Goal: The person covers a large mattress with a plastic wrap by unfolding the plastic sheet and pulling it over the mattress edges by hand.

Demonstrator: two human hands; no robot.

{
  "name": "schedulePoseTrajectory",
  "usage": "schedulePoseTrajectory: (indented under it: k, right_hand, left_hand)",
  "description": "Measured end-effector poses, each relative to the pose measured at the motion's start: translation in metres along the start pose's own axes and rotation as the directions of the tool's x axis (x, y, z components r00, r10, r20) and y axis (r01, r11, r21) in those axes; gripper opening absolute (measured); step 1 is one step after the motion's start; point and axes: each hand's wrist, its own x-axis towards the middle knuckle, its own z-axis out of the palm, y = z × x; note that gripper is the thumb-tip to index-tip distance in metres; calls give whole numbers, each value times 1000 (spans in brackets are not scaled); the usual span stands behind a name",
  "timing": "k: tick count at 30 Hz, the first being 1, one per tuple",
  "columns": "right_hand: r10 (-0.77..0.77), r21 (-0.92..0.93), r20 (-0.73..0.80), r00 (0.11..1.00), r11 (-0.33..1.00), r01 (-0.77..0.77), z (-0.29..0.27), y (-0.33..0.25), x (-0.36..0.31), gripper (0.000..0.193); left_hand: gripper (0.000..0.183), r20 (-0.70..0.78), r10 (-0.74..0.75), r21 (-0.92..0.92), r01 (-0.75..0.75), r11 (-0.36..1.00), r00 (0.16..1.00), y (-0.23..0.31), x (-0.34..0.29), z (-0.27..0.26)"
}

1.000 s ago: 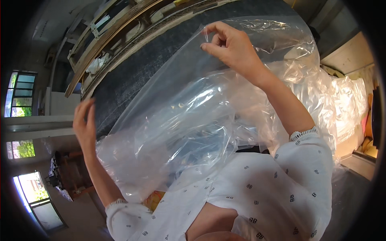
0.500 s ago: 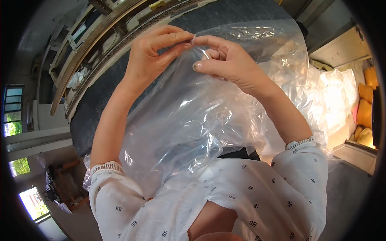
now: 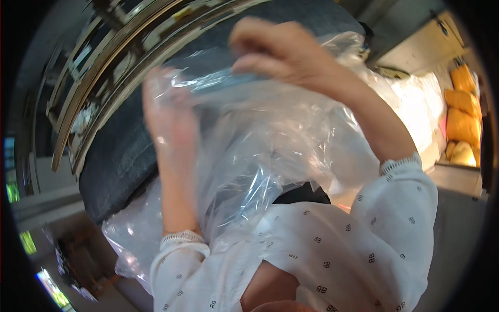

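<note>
A big sheet or bag of clear plastic film (image 3: 280,125) spreads across my front in crinkled, shiny folds. My left hand (image 3: 171,106) is raised at the left with film over it; its fingers are smeared by motion and veiled by the plastic. Higher up and further right is my right hand (image 3: 280,52), also blurred, with its fingers curled in and the thumb at the film's upper edge. It appears closed on that edge. Between the two hands the film runs in a stretched, glossy band.
Beneath the film lies a dark padded surface (image 3: 117,166). Wooden rails (image 3: 93,88) curve along the far left. More whitish plastic (image 3: 416,104) is heaped at the right, near orange-yellow bundles (image 3: 462,109). A pale board (image 3: 423,44) stands at the far right.
My hands, whose fingertips met at the film's edge, have separated. The left moved down and leftward and now has film over it; the right rose slightly. The film's edge is spread between them.
</note>
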Motion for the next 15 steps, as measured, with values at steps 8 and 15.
schedulePoseTrajectory:
  k: [8, 15]
  right_hand:
    - [296, -506, 536, 790, 863, 20, 23, 96, -128, 4]
    - [808, -955, 232, 542, 295, -31, -92, 164, -234, 15]
  left_hand:
    - [28, -546, 543, 659, -74, 749, 638, 109, -20, -244]
    - [33, -280, 784, 953, 258, 157, 554, 184, -58, -476]
